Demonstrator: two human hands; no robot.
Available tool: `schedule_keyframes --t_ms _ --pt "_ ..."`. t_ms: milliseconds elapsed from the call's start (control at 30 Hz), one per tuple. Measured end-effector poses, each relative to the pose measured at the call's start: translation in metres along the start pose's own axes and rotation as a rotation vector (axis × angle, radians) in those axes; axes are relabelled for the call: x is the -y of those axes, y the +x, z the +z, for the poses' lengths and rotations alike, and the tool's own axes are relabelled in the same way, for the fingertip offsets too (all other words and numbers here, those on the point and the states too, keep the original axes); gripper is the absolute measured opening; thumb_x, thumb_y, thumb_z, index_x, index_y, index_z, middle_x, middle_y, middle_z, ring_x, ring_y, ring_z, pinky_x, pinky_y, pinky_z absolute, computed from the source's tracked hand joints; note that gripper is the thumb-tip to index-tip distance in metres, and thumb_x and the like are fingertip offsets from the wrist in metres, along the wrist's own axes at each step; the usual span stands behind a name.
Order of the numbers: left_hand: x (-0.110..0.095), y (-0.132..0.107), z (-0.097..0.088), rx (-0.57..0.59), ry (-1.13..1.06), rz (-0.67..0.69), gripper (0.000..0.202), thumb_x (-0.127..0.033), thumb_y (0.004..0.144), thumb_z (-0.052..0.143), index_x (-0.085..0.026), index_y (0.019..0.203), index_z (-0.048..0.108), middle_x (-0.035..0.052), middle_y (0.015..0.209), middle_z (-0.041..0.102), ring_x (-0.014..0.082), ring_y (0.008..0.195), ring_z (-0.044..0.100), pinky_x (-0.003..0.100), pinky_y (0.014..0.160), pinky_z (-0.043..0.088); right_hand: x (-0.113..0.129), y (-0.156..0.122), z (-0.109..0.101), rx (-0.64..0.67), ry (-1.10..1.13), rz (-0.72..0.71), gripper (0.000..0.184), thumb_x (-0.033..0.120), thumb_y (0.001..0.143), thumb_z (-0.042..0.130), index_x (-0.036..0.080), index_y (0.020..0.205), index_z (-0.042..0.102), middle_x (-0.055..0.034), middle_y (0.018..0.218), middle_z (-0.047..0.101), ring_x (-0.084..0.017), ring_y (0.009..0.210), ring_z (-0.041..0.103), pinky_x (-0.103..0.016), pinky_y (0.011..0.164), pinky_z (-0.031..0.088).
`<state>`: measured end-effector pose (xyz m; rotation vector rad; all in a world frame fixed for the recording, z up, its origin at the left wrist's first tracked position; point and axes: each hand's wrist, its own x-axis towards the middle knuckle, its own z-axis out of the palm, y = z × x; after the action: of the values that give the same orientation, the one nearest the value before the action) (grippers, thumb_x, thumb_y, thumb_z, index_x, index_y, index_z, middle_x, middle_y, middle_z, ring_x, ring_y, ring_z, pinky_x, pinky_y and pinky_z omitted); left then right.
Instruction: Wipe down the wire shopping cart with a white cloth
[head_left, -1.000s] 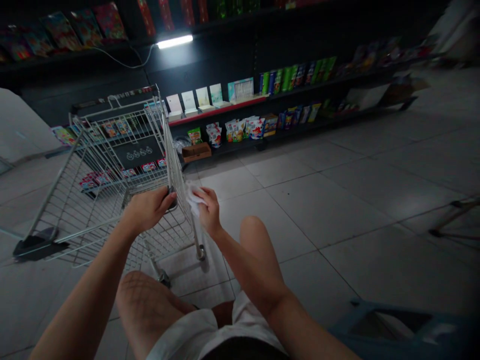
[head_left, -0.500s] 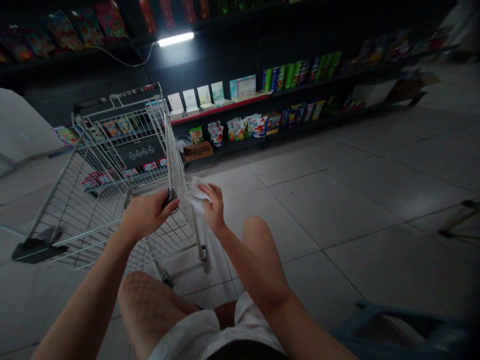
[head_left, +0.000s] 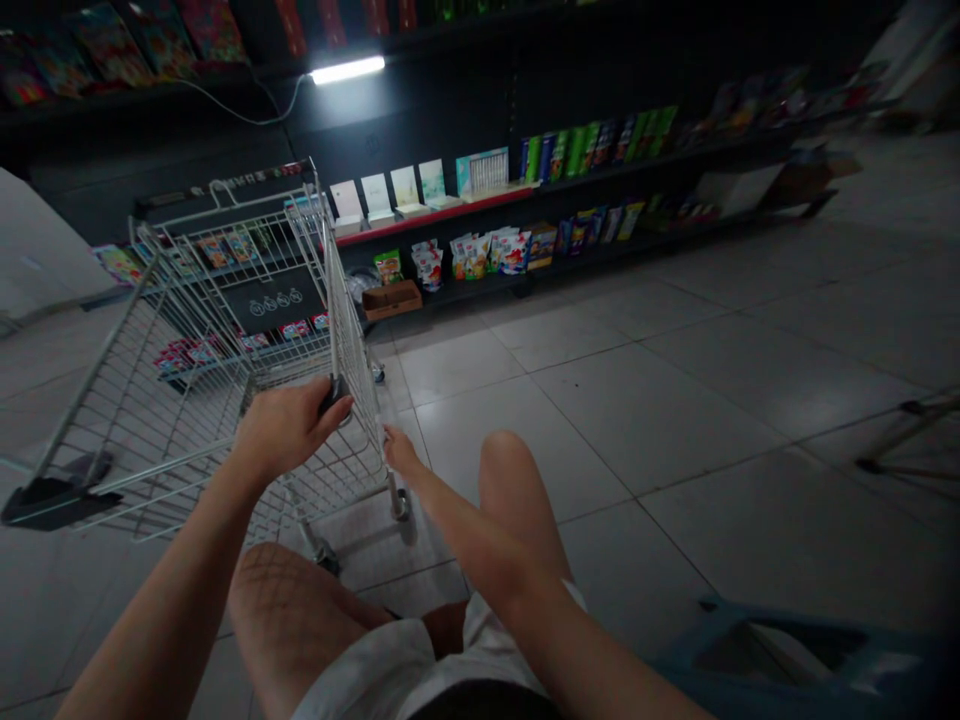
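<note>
A metal wire shopping cart [head_left: 264,300] stands in front of me, to the left, with a dark panel on its back wall. My left hand [head_left: 281,425] is closed over the black corner piece [head_left: 335,395] at the cart's near top rim. Lower down, my right hand [head_left: 401,450] reaches against the cart's right side, its fingers curled at the wire frame. The white cloth that it held a moment ago is almost wholly hidden now behind the fingers and the wires. Another black corner piece [head_left: 60,500] sits on the cart's left end.
Behind the cart runs a dark shelf with upright boxes [head_left: 431,185], green and blue cans [head_left: 577,152], snack bags [head_left: 511,250] and a brown carton [head_left: 391,300]. A light tube [head_left: 347,70] glows above. A blue stool [head_left: 795,650] stands at lower right on the tiled floor [head_left: 585,400].
My right hand has moved down and slightly left, from beside the cart's upper side to its lower frame; the white cloth has gone out of sight. My left hand keeps its grip.
</note>
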<state>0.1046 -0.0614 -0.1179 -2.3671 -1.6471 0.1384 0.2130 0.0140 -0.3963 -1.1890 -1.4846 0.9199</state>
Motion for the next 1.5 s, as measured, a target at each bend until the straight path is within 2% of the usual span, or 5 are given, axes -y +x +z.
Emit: schedule_keyframes --t_ms 300,567,700,967,1500 --pt "-0.004 -0.007 0.004 -0.048 0.063 -0.002 0.044 -0.059 0.089 0.039 -0.019 0.093 0.057 0.0093 0.082 0.071 0.0284 0.074 0.067 0.033 0.057 0.029 0.081 -0.021 -0.043 -0.285 0.209 -0.258 0.052 0.011 0.078 0.042 0.02 0.123 0.065 -0.006 0.122 0.066 -0.019 0.117 0.059 -0.036 0.105 0.047" --pt "-0.008 -0.009 0.007 -0.13 0.101 0.007 0.038 -0.053 0.09 0.04 -0.019 0.085 0.057 0.0074 0.08 0.071 0.0283 0.075 0.069 0.034 0.056 0.031 0.195 0.139 -0.072 0.119 -0.556 -0.778 0.036 0.017 0.096 0.04 0.022 0.115 0.071 -0.0011 0.125 0.063 -0.012 0.111 0.051 -0.029 0.101 0.034" --pt "-0.007 -0.013 0.009 -0.178 0.109 0.015 0.041 -0.055 0.092 0.039 -0.019 0.083 0.056 0.0066 0.074 0.071 0.0268 0.071 0.069 0.032 0.053 0.027 0.209 0.157 -0.08 0.188 -0.752 -0.77 0.032 0.019 0.097 0.043 0.022 0.097 0.075 -0.0008 0.112 0.066 -0.014 0.097 0.046 -0.03 0.086 0.034" --pt "-0.008 -0.03 0.024 -0.572 0.121 0.204 0.039 -0.047 0.095 0.046 -0.018 0.07 0.055 0.0019 0.054 0.062 0.0203 0.049 0.062 0.031 0.046 0.027 0.232 0.055 -0.106 0.436 -0.961 -1.108 0.025 0.026 0.097 0.049 0.021 0.084 0.07 -0.0026 0.102 0.069 -0.021 0.105 0.043 -0.034 0.075 0.028" --pt "-0.008 -0.072 0.022 -0.84 0.09 0.327 0.034 -0.035 0.088 0.059 -0.022 0.058 0.048 -0.0035 0.047 0.047 0.0148 0.043 0.049 0.031 0.045 0.035 0.271 0.134 -0.101 0.699 -1.344 -1.029 0.021 0.019 0.093 0.05 0.022 0.093 0.071 -0.0055 0.112 0.067 -0.021 0.103 0.046 -0.032 0.068 0.023"
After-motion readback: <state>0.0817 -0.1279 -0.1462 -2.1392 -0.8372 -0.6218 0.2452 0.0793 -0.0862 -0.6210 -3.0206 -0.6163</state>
